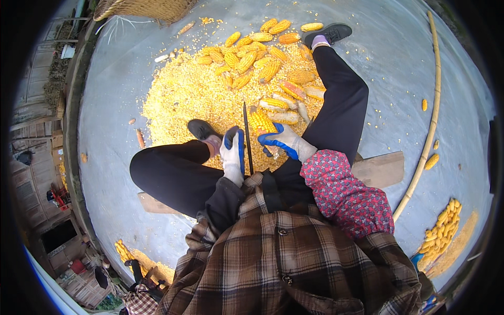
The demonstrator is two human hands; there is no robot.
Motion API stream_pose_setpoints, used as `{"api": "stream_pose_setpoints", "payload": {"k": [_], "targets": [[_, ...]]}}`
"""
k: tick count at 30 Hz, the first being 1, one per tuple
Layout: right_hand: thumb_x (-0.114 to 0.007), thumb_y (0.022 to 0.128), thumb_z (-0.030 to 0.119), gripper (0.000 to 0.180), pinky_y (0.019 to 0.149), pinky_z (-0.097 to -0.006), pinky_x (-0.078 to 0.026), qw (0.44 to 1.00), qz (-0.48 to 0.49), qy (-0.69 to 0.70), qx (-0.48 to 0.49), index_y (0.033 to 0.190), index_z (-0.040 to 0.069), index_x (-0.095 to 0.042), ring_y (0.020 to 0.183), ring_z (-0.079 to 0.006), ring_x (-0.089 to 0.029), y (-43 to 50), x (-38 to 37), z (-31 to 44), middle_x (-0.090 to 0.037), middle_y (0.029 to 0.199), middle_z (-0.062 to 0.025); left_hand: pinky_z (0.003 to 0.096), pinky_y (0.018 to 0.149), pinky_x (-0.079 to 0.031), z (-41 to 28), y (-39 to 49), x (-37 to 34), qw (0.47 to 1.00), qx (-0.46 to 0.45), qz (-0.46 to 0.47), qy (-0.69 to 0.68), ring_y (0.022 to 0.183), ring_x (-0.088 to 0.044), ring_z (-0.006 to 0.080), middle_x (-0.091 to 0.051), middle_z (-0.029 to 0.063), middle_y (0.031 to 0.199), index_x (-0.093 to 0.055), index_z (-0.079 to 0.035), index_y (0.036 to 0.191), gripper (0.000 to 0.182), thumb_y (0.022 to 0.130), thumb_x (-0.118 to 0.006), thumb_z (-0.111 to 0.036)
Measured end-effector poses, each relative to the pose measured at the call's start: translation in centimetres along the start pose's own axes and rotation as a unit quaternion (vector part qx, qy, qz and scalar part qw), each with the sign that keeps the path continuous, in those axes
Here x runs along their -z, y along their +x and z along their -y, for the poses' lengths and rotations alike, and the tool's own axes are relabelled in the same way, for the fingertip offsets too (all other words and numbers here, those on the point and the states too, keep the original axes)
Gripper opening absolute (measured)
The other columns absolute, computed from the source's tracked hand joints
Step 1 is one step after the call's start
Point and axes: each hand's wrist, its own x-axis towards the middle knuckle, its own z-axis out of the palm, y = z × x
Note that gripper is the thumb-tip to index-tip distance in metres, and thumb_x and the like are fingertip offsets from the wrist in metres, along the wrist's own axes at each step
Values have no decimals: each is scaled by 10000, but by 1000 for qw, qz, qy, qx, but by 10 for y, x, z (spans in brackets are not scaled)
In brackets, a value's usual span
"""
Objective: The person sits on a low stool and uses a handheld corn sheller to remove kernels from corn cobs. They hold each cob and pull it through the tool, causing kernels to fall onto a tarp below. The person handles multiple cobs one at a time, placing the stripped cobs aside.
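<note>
My right hand (285, 141), in a blue-coated white work glove, grips a partly shelled ear of corn (261, 120). Its upper part still bears yellow kernels; the lower end shows bare cob. Just left of the ear stands a slim, dark pointed bar (247, 136), apparently metal. My left hand (233, 149), gloved alike, is right beside this bar with its fingers curled; whether it grips anything is hidden. Between my legs and beyond spreads a heap of loose corn kernels (177, 98). Whole ears (247, 62) lie on top, and partly stripped ears (284, 117) lie near my right hand.
A wooden plank (380, 169) sticks out on both sides beneath me. A bamboo pole (433, 86) lies along the right of the grey ground (110, 98). A woven basket (143, 10) stands far left. More ears (441, 230) are piled behind right. Another person (139, 297) is behind left.
</note>
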Motion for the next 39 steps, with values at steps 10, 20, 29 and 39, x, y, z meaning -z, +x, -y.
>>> {"api": "stream_pose_setpoints", "payload": {"k": [10, 20, 29, 39], "targets": [[-713, 710, 131, 305, 521, -282, -472, 973, -118, -123, -153, 970, 22, -597, 602, -147, -582, 16, -3, -7, -623, 815, -68, 420, 785, -455, 66, 84, -8, 932, 276, 81, -221, 933, -549, 241, -577, 77, 1055, -543, -102, 1139, 507, 845, -508, -513], [-738, 651, 266, 414, 526, -299, -491, 894, -61, -406, -181, 958, 29, -595, 570, -168, -593, 18, -20, -6, -623, 711, -99, 300, 693, -486, 89, 104, -32, 936, 201, 211, -197, 773, -601, 213, -643, 160, 911, -554, 30, 1073, 662, 850, -447, -584], [-696, 649, 308, 448, 689, -355, -509, 814, -114, -522, -227, 996, 47, -585, 774, -278, -633, 10, -35, -11, -635, 852, -176, 343, 583, -511, 123, 113, -51, 947, 283, 133, -69, 642, -605, 216, -627, 112, 783, -587, -6, 965, 457, 799, -634, -430], [-698, 639, 321, 472, 558, -323, -505, 862, -108, -433, -240, 983, 23, -574, 575, -225, -613, 14, -37, -4, -622, 728, -121, 353, 518, -500, 138, 109, -50, 948, 292, 113, -52, 573, -612, 241, -624, 120, 703, -555, -10, 938, 398, 801, -635, -375]]}}
